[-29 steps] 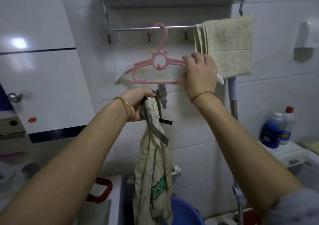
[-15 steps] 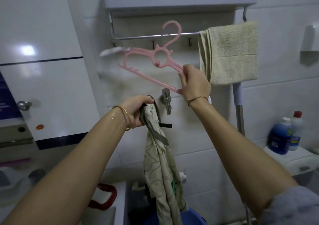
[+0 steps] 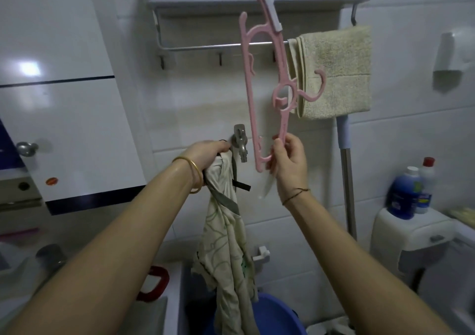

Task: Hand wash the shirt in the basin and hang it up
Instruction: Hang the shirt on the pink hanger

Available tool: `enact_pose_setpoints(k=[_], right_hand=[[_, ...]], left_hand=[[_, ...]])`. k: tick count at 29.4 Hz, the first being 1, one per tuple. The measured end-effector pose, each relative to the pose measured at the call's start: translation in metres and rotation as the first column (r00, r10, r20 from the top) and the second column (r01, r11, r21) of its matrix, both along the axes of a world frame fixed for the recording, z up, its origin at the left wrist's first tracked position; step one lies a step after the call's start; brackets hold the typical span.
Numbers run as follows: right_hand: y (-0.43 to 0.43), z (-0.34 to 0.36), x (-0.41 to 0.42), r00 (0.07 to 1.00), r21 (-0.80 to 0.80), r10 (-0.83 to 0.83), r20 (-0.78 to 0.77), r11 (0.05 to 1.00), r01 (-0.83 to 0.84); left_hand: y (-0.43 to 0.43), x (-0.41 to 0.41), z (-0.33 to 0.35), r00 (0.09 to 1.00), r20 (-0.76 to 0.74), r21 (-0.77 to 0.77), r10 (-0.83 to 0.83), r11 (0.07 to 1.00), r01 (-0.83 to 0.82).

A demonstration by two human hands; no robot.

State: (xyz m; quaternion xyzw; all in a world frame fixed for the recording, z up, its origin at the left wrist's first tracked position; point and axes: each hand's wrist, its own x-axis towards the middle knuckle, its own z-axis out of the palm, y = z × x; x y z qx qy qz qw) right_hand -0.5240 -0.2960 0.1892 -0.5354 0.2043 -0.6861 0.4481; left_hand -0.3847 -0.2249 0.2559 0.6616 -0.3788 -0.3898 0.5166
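Shirt [image 3: 226, 231], gripped at its bunched top by left hand [image 3: 205, 154] just left of tap [image 3: 240, 141], hanging below it; hanger [image 3: 249, 95], pinched upended by right hand [image 3: 289, 162] right of tap: best levelled, then fed arm-first into the neck opening.

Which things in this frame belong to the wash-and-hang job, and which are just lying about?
Job in hand:
- shirt, gripped by the left hand
- hanger, pinched at one end by the right hand
- basin, below the shirt

Lying about:
- towel on the rail
- bottles
- tap
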Motion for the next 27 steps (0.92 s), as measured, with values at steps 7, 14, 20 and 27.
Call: enact_pose_setpoints(k=[7, 14, 20, 27], right_hand=[[0.029, -0.018, 0.025, 0.981, 0.058, 0.156, 0.117, 0.985, -0.164], [0.034, -0.04, 0.021, 0.984, 0.076, 0.176, -0.006, 0.982, -0.175], [0.034, -0.07, 0.011, 0.915, 0.192, 0.305, -0.263, 0.946, -0.26], [0.022, -0.059, -0.023, 0.894, 0.09, 0.176, -0.412, 0.984, -0.152]], left_hand=[[0.01, -0.013, 0.001, 0.985, 0.136, 0.007, -0.108, 0.994, 0.108], [0.02, -0.011, 0.007, 0.99, 0.066, -0.083, -0.123, 0.988, 0.129], [0.028, -0.01, 0.018, 0.986, -0.108, -0.156, -0.13, 0.981, 0.112], [0.034, -0.005, 0.017, 0.946, -0.307, -0.166, -0.108, 0.984, 0.059]])
